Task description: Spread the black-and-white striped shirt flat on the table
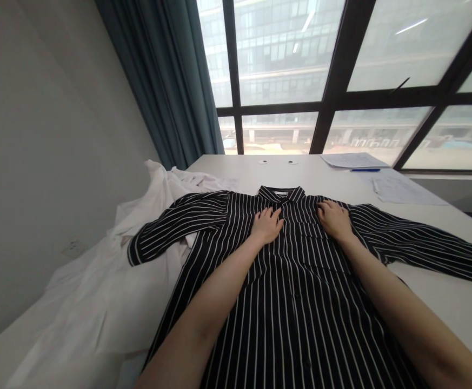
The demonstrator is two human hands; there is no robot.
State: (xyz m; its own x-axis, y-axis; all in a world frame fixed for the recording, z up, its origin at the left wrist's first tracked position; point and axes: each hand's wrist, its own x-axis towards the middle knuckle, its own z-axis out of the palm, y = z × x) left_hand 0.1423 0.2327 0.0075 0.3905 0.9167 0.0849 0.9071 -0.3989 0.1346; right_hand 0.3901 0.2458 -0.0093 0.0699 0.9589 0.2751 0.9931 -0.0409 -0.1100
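- Behind the white table (442,302) runs a wall of dark-framed windows, with a teal curtain (166,81) hanging at the left and a plain grey wall down that side.
- Spread flat across the table, front side up, lies a black shirt with thin white stripes (292,302); its collar (281,193) points toward the far edge and its hem runs off toward me at the near edge.
- I see the left sleeve (171,224) reaching out toward the left edge, where it lies over a heap of white cloth (110,281); the right sleeve (430,243) stretches toward the right edge over bare tabletop.
- My left hand (266,225) rests palm down on the chest just below the collar, fingers loosely together and flat, holding nothing.
- My right hand (333,219) lies likewise on the other side of the placket, palm down, fingers slightly apart, pressing the fabric and not pinching it.
- I judge this to be the smoothing stage: the shirt is laid out and both palms sit at the top of the front panel.
- As I read it, the next move calls for even, outward pressure from both palms so the chest lies without creases, and care that the left sleeve does not drag the white cloth along.
- Toward the far right corner lie some papers (353,160) and a blue pen (364,169), well apart from the shirt.
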